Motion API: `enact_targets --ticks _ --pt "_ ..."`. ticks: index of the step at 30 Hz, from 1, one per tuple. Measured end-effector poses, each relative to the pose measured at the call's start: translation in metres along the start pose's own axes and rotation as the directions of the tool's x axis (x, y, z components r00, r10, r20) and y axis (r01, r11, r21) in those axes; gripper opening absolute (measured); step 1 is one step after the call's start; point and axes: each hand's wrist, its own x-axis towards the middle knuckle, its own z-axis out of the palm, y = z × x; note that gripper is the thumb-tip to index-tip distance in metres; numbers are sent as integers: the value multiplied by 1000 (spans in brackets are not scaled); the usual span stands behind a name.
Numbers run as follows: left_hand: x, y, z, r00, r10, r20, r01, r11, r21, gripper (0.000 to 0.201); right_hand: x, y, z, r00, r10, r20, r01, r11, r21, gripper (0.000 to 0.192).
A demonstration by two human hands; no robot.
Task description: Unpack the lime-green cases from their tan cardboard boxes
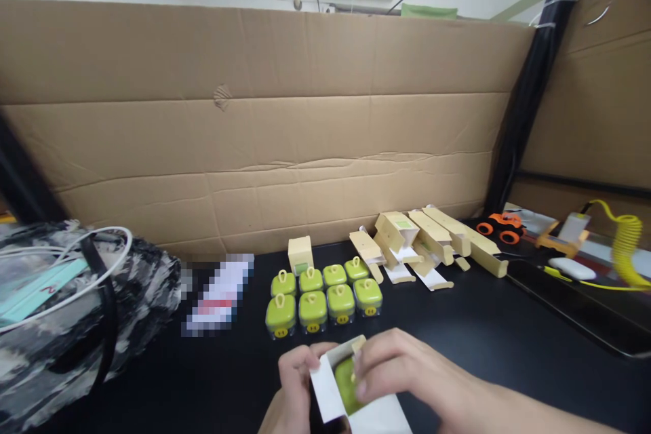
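Left hand (295, 380) grips an open white box (336, 397) low over the bench (483, 332); right hand (397, 363) closes on the green case (346, 380) (half inside the box).

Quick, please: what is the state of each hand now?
Left hand: closed on the small white box.
Right hand: fingers on the green item in that box.

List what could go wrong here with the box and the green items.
The green item sits half inside the open white box, gripped by the left hand and right hand; its flap might crease. The green containers stand just beyond the hands and might get knocked over.
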Motion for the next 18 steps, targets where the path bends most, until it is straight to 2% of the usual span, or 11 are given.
enact_targets --ticks 2,4,6,9,11,13,15,18 --pt "0 4 -3 994 -107 17 105 990 90 42 7 0 -8 990 -84 115 103 979 -173 35" --pt "-2 5 -5 992 -124 24 119 981 150 56 10 2 -12 979 -113 167 162 935 -315 39" --pt "-4 3 -5 996 -80 42 71 977 199 68 10 6 -12 977 -149 153 203 870 -448 41" --pt "-4 1 -5 997 -26 77 7 973 231 76 4 14 -10 980 -200 25 177 797 -577 37" --pt "0 3 -7 994 -88 56 79 985 155 66 1 19 -9 987 -125 -100 54 847 -529 29" --pt "6 7 -10 979 -200 32 198 978 70 44 0 20 -9 988 15 -156 -77 915 -396 25" --pt "12 13 -12 959 -283 31 282 959 35 27 2 19 -11 988 107 -114 -132 960 -245 29" --pt "14 22 -10 948 -314 60 312 949 35 26 5 14 -11 992 123 35 -124 992 22 39"
